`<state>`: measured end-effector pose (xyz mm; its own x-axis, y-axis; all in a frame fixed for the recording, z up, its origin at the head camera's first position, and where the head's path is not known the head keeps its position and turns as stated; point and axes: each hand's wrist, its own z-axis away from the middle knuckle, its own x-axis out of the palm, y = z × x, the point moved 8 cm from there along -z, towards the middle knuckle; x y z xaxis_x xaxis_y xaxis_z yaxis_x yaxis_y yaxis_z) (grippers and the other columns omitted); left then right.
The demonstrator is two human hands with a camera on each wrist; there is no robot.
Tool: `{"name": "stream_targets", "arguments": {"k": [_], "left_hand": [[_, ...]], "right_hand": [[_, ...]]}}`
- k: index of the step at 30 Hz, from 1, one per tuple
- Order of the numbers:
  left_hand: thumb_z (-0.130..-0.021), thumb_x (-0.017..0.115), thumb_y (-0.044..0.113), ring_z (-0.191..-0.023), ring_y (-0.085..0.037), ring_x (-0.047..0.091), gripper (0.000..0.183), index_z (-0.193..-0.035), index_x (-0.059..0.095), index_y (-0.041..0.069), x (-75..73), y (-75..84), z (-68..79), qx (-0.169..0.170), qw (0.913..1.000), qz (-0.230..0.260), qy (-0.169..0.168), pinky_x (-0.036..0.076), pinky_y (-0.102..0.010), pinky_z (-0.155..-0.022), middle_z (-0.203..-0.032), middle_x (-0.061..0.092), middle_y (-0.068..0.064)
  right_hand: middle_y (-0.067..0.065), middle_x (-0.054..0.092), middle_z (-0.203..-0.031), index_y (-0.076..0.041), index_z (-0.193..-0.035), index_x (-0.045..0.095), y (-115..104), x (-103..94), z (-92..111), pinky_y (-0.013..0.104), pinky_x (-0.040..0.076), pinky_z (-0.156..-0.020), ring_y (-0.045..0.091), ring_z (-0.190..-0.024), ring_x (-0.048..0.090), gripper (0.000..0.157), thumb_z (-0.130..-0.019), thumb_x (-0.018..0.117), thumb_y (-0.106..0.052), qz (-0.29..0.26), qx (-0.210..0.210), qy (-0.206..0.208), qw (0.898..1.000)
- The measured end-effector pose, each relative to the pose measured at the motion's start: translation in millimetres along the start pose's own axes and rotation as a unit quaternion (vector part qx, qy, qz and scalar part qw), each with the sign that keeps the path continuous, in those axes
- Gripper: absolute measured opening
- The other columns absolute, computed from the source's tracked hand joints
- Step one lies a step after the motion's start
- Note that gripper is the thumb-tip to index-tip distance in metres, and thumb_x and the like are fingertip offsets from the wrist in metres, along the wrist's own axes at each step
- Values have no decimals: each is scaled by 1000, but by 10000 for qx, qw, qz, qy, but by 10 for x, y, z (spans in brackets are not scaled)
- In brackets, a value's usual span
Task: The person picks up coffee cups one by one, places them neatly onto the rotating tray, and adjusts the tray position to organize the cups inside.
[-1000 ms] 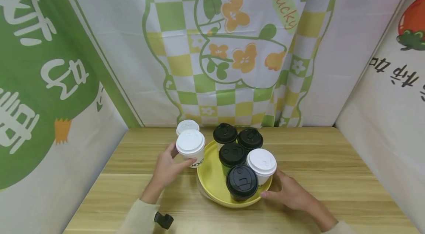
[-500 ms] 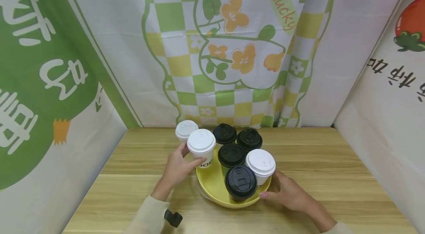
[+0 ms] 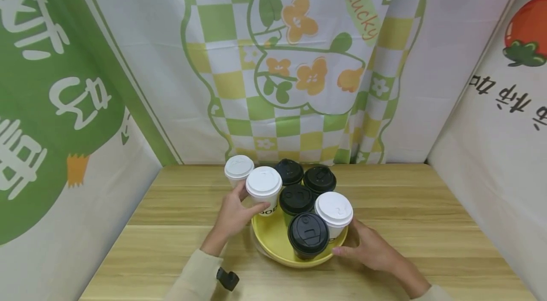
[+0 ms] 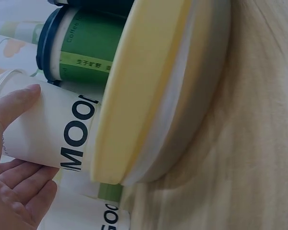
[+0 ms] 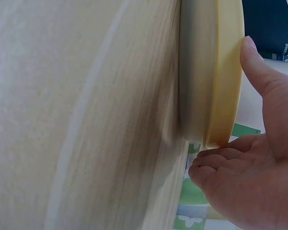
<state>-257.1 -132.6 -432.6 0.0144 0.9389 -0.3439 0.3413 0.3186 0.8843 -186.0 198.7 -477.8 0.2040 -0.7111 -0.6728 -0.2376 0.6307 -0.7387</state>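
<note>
My left hand (image 3: 235,213) grips a white paper coffee cup (image 3: 265,192) with a white lid, thumb on the near side and fingers behind. Dark lettering on that cup (image 4: 43,124) shows in the left wrist view, its base hidden behind the yellow rim. The cup is at the left part of a round yellow tray (image 3: 273,246). At the tray's right side, my right hand (image 3: 372,246) has its thumb at the rim and its other fingers spread along the edge (image 5: 225,86). On the tray stand several black-lidded cups (image 3: 308,234) and another white-lidded cup (image 3: 334,211).
Another white-lidded cup (image 3: 238,169) stands on the wooden table (image 3: 171,239), behind my left hand and left of the tray. Under the yellow tray shows a paler round base (image 4: 201,96). Printed curtains (image 3: 205,68) hang along the table's back edge and at both sides.
My left hand has carried the white cup rightward, from the tray's left edge to over the tray, close to the black-lidded cups. My right hand has stayed at the tray's right edge.
</note>
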Motion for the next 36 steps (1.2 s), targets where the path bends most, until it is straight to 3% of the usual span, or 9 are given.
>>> {"name": "stream_targets", "arguments": {"k": [7, 17, 28, 36], "left_hand": [[-81, 93, 18, -145, -37, 56, 93, -159, 43, 4, 36, -110, 12, -55, 10000, 19, -49, 40, -52, -125, -156, 57, -18], [-79, 94, 16, -141, -39, 59, 83, -149, 51, -1, 102, -250, 65, -413, 9990, 138, -22, 41, -55, -124, -149, 62, -22], [-79, 94, 18, -144, -41, 56, 87, -151, 49, 0, 146, -300, 53, -395, 9992, 26, -97, 39, -56, -125, -152, 60, -21], [-81, 94, 30, -148, -39, 51, 93, -156, 46, 4, 33, -337, 109, -544, 9972, -404, -312, 37, -58, -126, -157, 56, -20]], "right_hand": [[31, 35, -166, 6, -164, 27, 14, 19, -15, 70, 28, -124, 54, -154, 33, 113, -85, 86, -49, -9, 15, -31, 10000], [29, 31, -169, 3, -165, 25, 7, 27, -10, 70, 27, -125, 52, -156, 29, 112, -87, 85, -47, -107, 47, -128, 9998], [30, 30, -169, 5, -165, 24, 13, 36, 1, 69, 27, -125, 51, -156, 29, 111, -87, 85, -46, -103, 5, -98, 9999], [29, 27, -170, 2, -167, 19, -36, 43, 34, 67, 24, -125, 51, -157, 27, 114, -88, 85, -46, -85, -87, -63, 9999]]}}
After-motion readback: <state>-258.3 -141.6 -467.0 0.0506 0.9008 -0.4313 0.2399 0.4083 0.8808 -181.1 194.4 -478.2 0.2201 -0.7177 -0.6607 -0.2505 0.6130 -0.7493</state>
